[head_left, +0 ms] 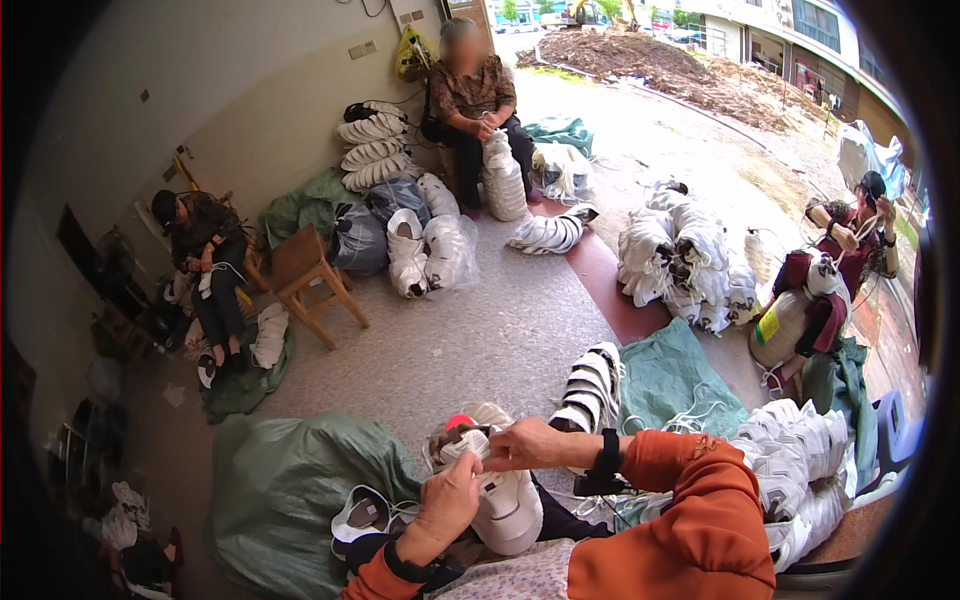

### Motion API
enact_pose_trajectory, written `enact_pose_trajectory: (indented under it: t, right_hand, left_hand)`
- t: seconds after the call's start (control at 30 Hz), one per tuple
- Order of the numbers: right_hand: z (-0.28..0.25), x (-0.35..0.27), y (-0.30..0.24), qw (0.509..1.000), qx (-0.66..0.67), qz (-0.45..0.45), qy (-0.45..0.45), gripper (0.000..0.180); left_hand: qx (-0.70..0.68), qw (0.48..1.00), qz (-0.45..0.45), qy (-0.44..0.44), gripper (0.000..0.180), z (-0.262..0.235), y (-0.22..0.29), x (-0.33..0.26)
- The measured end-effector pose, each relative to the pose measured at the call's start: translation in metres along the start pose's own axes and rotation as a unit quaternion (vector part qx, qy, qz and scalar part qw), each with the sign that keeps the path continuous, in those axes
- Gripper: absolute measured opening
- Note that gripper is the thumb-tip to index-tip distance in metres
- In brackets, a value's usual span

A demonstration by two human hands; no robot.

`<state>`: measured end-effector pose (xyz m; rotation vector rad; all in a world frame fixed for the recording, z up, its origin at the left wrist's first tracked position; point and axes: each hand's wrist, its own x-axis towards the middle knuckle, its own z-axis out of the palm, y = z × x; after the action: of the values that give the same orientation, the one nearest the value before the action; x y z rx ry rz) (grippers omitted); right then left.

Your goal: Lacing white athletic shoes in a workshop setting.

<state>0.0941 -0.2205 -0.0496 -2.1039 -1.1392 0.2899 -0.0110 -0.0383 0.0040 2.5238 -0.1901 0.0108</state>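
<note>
In my lap lies a white shoe (508,512), its rounded end towards me. My left hand (445,508) is closed on the upper part of this shoe. Just to the right, my right hand (528,445) pinches at the same spot, fingertips nearly touching the left ones. Whether a lace runs between the fingers is too small to tell. Behind the hands a red round patch (460,422) shows. Left of my left wrist lies another white shoe (362,515) with loose laces, partly covered by my arm.
A green sack (300,490) bulges at my left. A row of nested white shoes (590,385) and a flat green sheet (680,375) lie ahead right; bundled shoes (795,455) are piled at my right. A wooden stool (308,275) and three seated people are further off.
</note>
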Motion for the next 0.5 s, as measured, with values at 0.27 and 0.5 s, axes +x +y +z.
enact_pose_trajectory:
  t: [0.27,0.5]
  right_hand:
    - [-0.022,-0.004,0.016,0.878,0.443,0.153,-0.102,0.017]
    - [-0.054,-0.045,0.035,0.786,0.580,0.178,0.119,0.023]
  left_hand:
    - [-0.040,0.984,0.144,0.097,0.016,-0.012,-0.020,0.029]
    - [-0.096,0.990,0.105,0.006,0.022,0.005,-0.022,0.051]
